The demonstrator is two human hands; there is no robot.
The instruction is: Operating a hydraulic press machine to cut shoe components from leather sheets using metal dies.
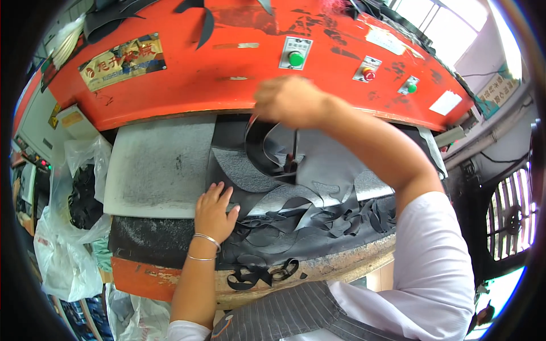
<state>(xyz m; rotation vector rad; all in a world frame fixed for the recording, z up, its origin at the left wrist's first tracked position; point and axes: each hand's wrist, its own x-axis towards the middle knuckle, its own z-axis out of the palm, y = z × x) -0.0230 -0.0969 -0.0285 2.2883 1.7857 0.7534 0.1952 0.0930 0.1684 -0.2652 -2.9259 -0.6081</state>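
My left hand (215, 213) lies flat with fingers spread, at the edge of a black leather-like sheet (242, 169) on the pale cutting board. A curved shape has been cut out of this sheet, and the pale board shows through. Over the sheet, my right hand (289, 102) is closed at the top of a curved, dark metal cutting die (257, 145), which looks tilted. The back of the hand hides the exact grip. Below the die, thin black offcut strips (318, 219) lie in a tangle along the near side.
Behind the board (159, 165) stands a red press (227, 74) with green buttons (296, 58) and a red button (368, 74). Clear plastic bags (65, 256) hang at the left, with black scraps inside. More offcuts (250, 277) lie on the worn front ledge (341, 264).
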